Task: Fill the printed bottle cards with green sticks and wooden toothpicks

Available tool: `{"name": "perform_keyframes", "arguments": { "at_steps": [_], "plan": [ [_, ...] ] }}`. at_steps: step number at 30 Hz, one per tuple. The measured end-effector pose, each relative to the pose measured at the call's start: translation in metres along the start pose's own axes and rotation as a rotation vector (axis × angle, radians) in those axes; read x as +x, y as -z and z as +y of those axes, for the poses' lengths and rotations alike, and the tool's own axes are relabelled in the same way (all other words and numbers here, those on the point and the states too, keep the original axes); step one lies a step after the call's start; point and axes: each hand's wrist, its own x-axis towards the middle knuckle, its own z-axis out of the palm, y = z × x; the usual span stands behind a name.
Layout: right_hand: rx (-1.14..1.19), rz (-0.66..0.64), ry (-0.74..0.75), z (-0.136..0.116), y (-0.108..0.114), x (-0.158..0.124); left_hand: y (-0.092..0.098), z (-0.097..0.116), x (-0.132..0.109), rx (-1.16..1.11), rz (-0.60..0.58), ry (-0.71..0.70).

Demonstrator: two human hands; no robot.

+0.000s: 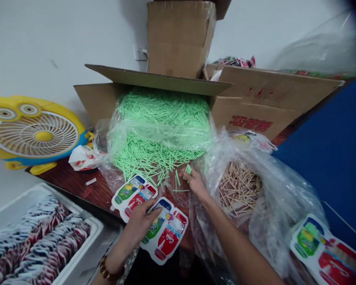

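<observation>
My left hand (138, 225) grips a flat white packet (171, 233) printed with a green bottle and a red cola bottle, its thumb over the front. Behind that hand, a similar packet (129, 194) lies at the table edge; I cannot tell whether the fingers touch it too. Farther right, my right hand (196, 183) pinches a small bunch of short green sticks (188, 169). Just left of its fingertips, a few loose green sticks (177, 180) lie on the table, in front of a big heap of them (160, 138) spilling from a plastic-lined carton.
A cardboard carton (166, 81) surrounds the heap. To the right, tan sticks (240, 188) lie in clear plastic (281, 178). A white foam box (96, 229) full of packets stands lower left, a yellow fan (44, 136) behind it. More packets (307, 237) lie lower right, beside a blue panel (329, 158).
</observation>
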Motion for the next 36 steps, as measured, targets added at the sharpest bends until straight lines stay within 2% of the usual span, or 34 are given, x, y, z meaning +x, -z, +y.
{"name": "perform_keyframes", "arguments": {
  "at_steps": [3,7,9,12,14,18,21,23,25,27,32,36],
  "plan": [
    [0.061,-0.010,-0.001,-0.002,-0.002,-0.005,-0.001,0.003,-0.002,-0.104,0.009,0.045],
    [0.186,-0.046,-0.051,-0.025,-0.003,-0.019,-0.003,0.010,-0.007,-0.257,-0.009,0.165],
    [0.262,-0.106,-0.103,-0.041,-0.002,-0.034,-0.004,0.015,-0.009,-0.358,-0.040,0.235],
    [0.341,-0.272,-0.237,-0.063,0.002,-0.061,-0.007,0.024,-0.009,-0.419,-0.083,0.288],
    [0.251,-0.383,-0.224,-0.074,0.006,-0.079,-0.010,0.029,-0.007,-0.414,-0.106,0.293],
    [-0.142,-0.460,0.017,-0.085,0.014,-0.105,-0.016,0.034,-0.004,-0.376,-0.134,0.300],
    [-0.316,-0.426,0.125,-0.086,0.017,-0.116,-0.021,0.033,-0.004,-0.331,-0.160,0.284],
    [-0.328,-0.417,0.166,-0.087,0.019,-0.119,-0.024,0.033,-0.005,-0.312,-0.183,0.263],
    [-0.263,-0.422,0.140,-0.089,0.022,-0.121,-0.025,0.033,-0.008,-0.294,-0.209,0.244],
    [-0.119,-0.363,0.081,-0.092,0.024,-0.121,-0.025,0.035,-0.010,-0.272,-0.240,0.216],
    [0.506,-0.010,0.003,-0.101,0.021,-0.126,-0.029,0.041,-0.014,-0.220,-0.256,0.094],
    [0.674,0.032,0.001,-0.102,0.009,-0.136,-0.037,0.042,-0.014,-0.262,-0.276,0.087]
  ]
}}
